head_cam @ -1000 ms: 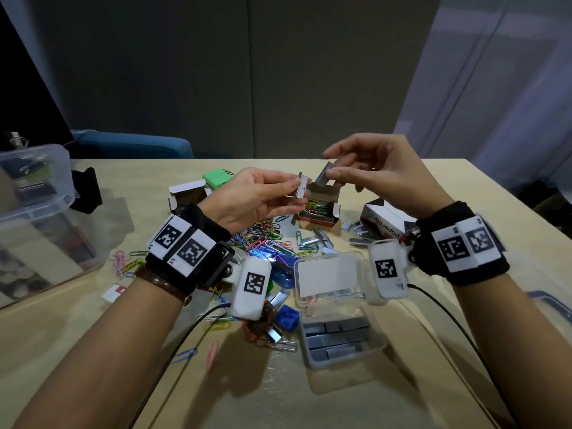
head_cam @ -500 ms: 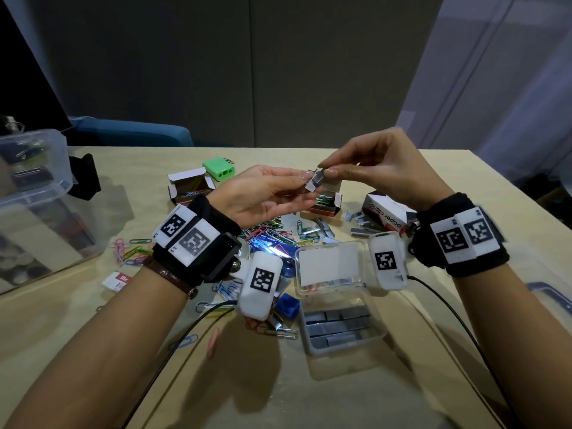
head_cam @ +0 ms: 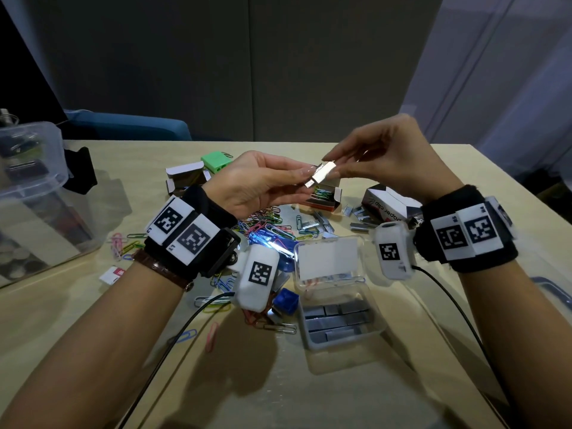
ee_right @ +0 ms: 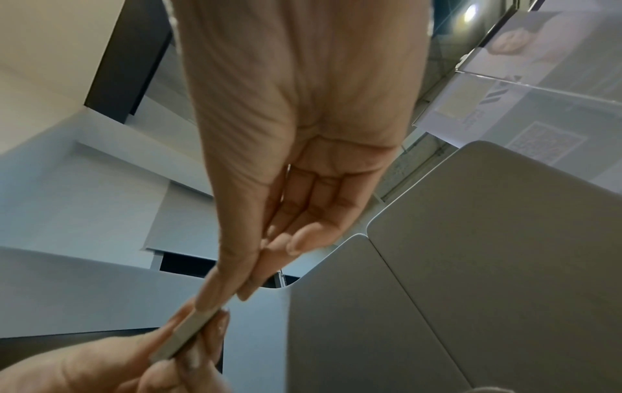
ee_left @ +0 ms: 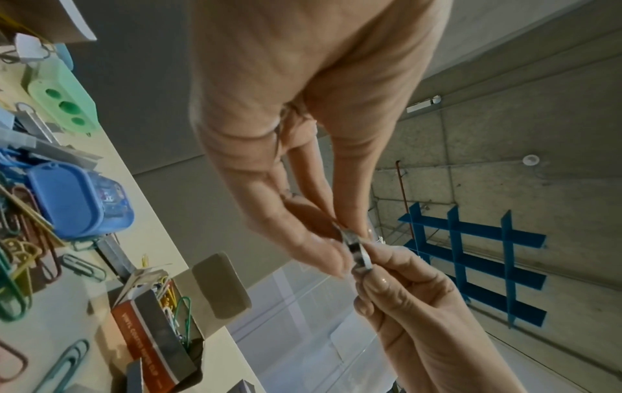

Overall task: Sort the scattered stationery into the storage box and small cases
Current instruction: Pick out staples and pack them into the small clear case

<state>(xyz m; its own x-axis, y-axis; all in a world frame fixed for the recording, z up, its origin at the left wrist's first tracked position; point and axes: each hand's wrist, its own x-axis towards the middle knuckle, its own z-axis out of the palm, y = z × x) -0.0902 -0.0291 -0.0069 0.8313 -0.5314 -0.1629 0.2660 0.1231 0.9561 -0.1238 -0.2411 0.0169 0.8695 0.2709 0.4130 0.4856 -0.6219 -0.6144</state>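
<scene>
In the head view, the left hand [head_cam: 260, 184] and right hand [head_cam: 387, 159] are raised above the table [head_cam: 309, 382], each pinching one end of a staple strip [head_cam: 322, 175] lying roughly left-right; the left wrist view adds a paper-clip box [ee_left: 158, 332] below; the right wrist view shows only the strip's narrow edge.

Room setting. A pale wood-grain surface [head_cam: 387, 156] stands before dark grey wall panels [head_cam: 247, 63]. A blue upholstered seat [head_cam: 130, 128] sits behind its far left edge. Translucent pale partitions [head_cam: 501, 72] rise at right. A blue grid shelf [ee_left: 471, 255] hangs on a concrete wall [ee_left: 525, 111].
</scene>
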